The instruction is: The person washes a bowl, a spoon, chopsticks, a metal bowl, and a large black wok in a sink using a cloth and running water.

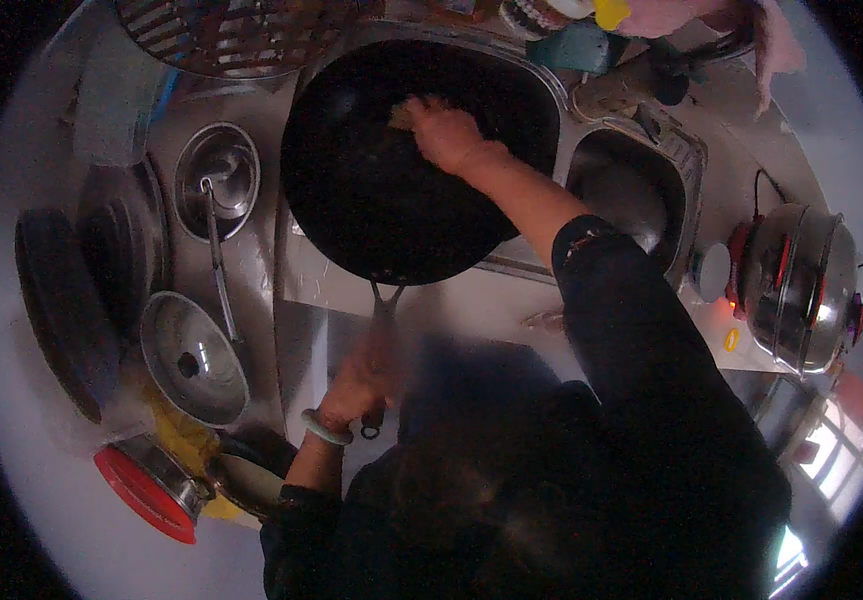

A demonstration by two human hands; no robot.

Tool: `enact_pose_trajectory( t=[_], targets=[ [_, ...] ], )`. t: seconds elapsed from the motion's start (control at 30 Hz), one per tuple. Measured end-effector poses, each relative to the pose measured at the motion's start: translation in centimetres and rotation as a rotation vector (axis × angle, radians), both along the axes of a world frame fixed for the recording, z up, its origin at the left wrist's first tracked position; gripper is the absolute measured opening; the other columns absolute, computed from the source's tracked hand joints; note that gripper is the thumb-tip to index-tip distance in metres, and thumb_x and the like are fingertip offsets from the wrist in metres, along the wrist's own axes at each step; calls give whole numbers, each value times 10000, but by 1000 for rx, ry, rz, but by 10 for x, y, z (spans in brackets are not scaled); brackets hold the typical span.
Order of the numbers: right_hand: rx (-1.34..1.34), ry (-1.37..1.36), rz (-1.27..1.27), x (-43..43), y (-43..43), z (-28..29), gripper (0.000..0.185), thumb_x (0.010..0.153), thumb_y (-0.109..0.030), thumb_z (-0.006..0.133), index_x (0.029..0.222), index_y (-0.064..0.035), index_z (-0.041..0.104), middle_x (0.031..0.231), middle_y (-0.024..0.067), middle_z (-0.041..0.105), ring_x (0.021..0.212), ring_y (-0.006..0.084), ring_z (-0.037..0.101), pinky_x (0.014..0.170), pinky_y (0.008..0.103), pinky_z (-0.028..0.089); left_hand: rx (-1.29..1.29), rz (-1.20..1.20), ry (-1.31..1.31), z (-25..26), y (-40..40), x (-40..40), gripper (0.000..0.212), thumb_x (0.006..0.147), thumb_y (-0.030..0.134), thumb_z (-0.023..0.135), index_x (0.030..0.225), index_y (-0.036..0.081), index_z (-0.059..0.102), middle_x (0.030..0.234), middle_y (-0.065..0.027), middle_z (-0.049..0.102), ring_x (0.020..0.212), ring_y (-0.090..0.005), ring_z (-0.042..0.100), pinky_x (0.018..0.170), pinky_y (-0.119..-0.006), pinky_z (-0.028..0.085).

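Observation:
A large black wok [401, 210] lies over the left basin of a steel double sink. My left hand [362, 379] is closed around the wok's long handle [385, 322], below the rim; a pale bangle circles that wrist. Inside the wok, my right hand [443, 135] pinches a small yellowish-brown scrubber or sponge [401, 117] against the dark inner surface. The fingertips are partly blurred, and the scrubber's exact kind cannot be told.
The smaller sink basin [626, 187] is at right, a steel steamer pot [803, 289] beyond it. Left stand a steel bowl [218, 184] with a ladle [219, 277], a glass lid [195, 358], dark pans [64, 307] and a red-lidded container [145, 493]. A slatted rack [221, 37] is top left.

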State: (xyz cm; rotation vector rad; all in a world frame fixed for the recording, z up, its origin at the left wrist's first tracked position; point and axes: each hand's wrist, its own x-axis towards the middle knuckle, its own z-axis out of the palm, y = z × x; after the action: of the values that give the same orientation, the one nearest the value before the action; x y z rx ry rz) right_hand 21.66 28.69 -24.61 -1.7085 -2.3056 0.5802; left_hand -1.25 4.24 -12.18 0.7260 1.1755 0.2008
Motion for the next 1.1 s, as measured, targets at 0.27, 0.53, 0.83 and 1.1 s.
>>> enact_pose_trajectory(
  t=[0.27, 0.53, 0.83, 1.1],
  targets=[
    [-221, -19, 479, -8, -71, 15, 453, 801, -37, 482, 1247, -106, 455, 1251, 168, 477, 1028, 387, 551, 810, 459, 478, 476, -200, 178, -23, -17, -14, 114, 824, 137, 613, 920, 80, 639, 739, -76, 602, 727, -218, 588, 613, -372, 471],
    [-235, -331, 571, 55, -23, 40, 426, 787, -33, 501, 1202, -131, 506, 1178, 130, 544, 1010, 336, 570, 798, 434, 491, 77, -177, 101, 10, 11, 5, 525, 806, 110, 540, 1305, 47, 389, 829, -73, 594, 563, -134, 533, 468, -252, 421],
    [39, 98, 191, -8, 8, 1, 431, 777, -30, 507, 1197, -126, 488, 1158, 177, 518, 1006, 380, 551, 789, 466, 484, 31, -151, 148, -3, 3, 2, 552, 786, 114, 555, 1310, 45, 395, 1004, -119, 582, 690, -193, 585, 567, -299, 481],
    [-380, -72, 719, 10, -49, 41, 375, 796, -53, 495, 1162, -136, 497, 1109, 162, 532, 939, 369, 570, 767, 450, 481, 285, -155, 135, -15, -6, -2, 402, 805, 118, 575, 1182, 27, 469, 880, -94, 561, 718, -194, 544, 646, -314, 445]
  ],
)
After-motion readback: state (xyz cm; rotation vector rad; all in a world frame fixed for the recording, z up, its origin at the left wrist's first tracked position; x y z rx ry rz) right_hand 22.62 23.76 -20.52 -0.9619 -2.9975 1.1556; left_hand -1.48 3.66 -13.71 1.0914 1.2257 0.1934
